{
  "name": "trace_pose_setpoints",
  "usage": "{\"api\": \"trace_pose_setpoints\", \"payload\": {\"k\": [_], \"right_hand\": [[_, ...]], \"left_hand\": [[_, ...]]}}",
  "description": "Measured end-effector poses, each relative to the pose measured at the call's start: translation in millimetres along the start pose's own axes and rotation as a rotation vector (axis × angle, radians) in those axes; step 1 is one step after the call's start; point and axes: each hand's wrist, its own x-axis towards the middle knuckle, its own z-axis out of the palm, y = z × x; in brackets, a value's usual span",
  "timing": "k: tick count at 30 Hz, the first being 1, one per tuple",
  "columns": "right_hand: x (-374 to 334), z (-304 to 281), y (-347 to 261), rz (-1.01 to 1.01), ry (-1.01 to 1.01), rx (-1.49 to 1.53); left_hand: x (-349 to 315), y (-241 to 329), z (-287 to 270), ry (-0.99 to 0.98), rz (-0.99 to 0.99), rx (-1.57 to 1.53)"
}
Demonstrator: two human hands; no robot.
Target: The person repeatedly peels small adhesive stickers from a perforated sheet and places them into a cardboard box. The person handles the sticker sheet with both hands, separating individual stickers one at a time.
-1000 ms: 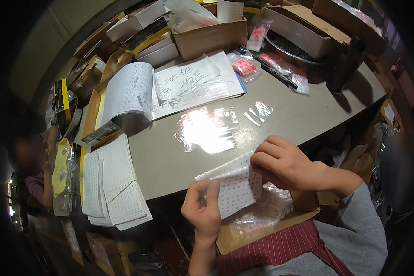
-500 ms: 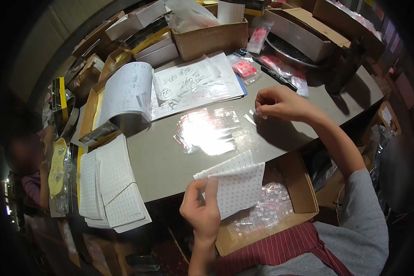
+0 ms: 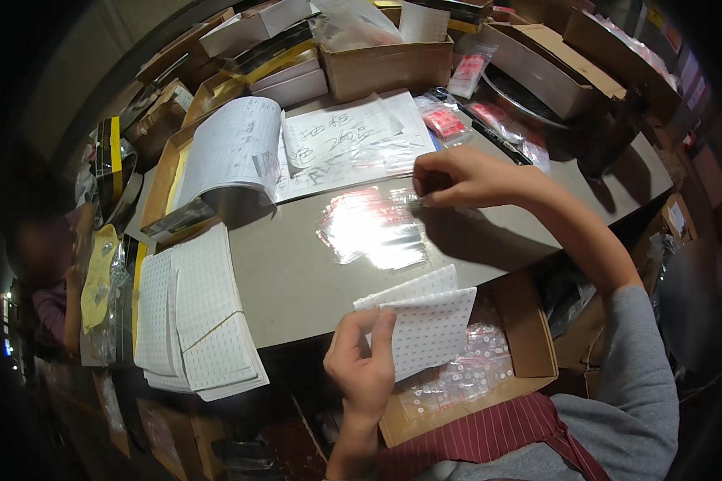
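Observation:
My left hand is closed on a folded white sheet of small printed labels, thumb on top, near the table's front edge. Over the table, my right hand has thumb and fingers pinched together. Its fingertips are at the upper right edge of a pile of small clear zip bags, which shine under the light. What the pinch holds, if anything, is hidden. Below the label sheet, a cardboard box holds clear bags with small round white pieces.
Stacked label sheets, one bundle banded, lie at the left. Behind them is a box with curled papers. Handwritten sheets, a black marker and red-marked bags lie farther back. Another person's arm shows at far left.
My right hand has moved left to the edge of the zip bag pile. My left hand still holds the label sheet. The whole view has shifted slightly.

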Motion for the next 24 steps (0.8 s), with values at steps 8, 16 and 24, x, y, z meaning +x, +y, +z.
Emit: {"api": "trace_pose_setpoints", "payload": {"k": [8,16,24], "right_hand": [[22,28,-13,-0.05,0.054,-0.361],[-7,56,-45,-0.335,0.038,-0.105],[-18,84,-65,-0.47,0.043,-0.236]], "left_hand": [[2,3,0,-0.01,0.034,-0.026],[3,4,-1,0.017,0.046,0.005],[4,3,-5,-0.029,0.098,0.052]]}}
